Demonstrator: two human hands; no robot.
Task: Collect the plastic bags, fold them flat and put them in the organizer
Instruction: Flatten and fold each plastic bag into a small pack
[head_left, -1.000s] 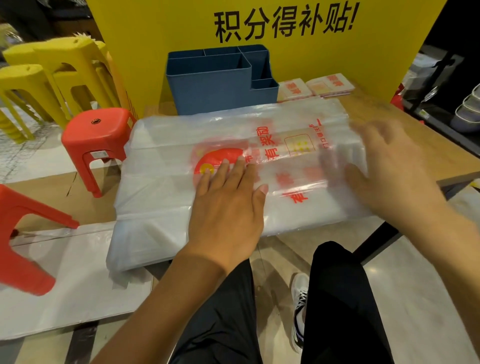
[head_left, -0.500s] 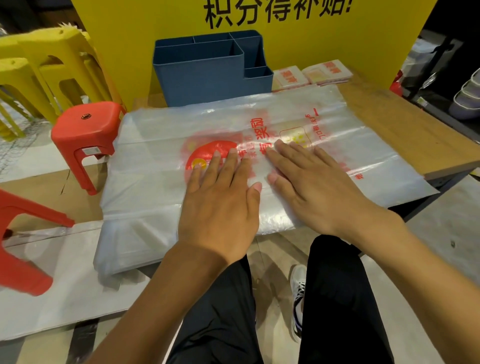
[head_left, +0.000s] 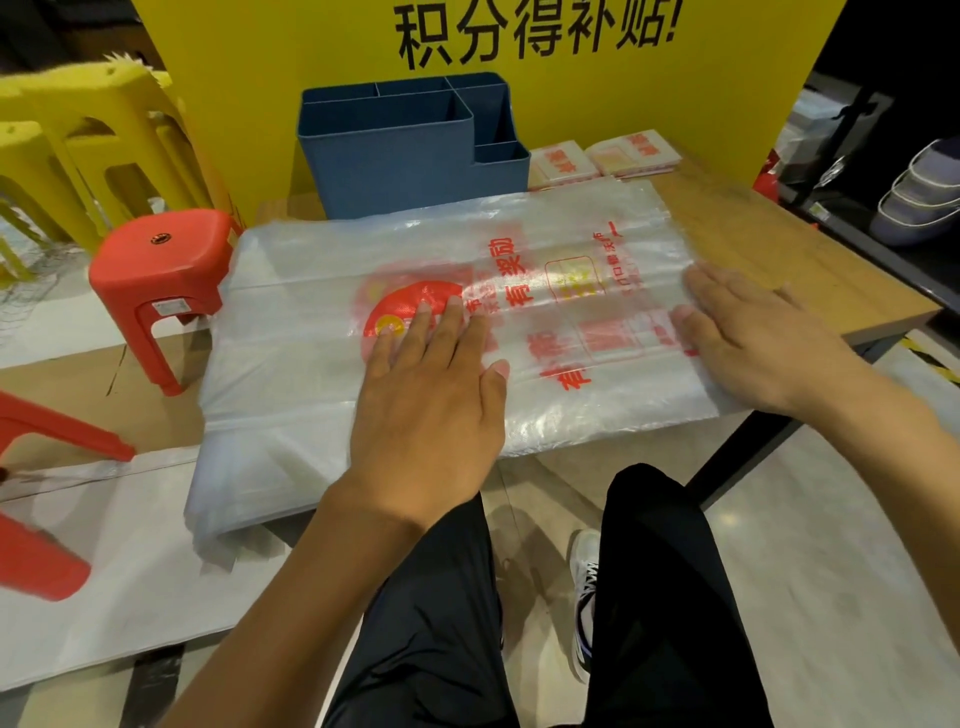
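Under straight, flat fingers (head_left: 431, 332) of the left hand (head_left: 431, 415) and right hand (head_left: 763, 338), a clear plastic bag with red print (head_left: 311, 312) is pressed onto the wooden table (head_left: 769, 244), draped over its left edge. Behind it, touching, a blue compartmented plastic organizer (head_left: 405, 156) is seen.

Translucent printed plastic bag (head_left: 322, 332) lies flat on the wooden table (head_left: 769, 249), its left end overhanging. Blue compartmented plastic organizer (head_left: 395, 156) stands behind it; small folded bags (head_left: 602, 158) lie right of the organizer.
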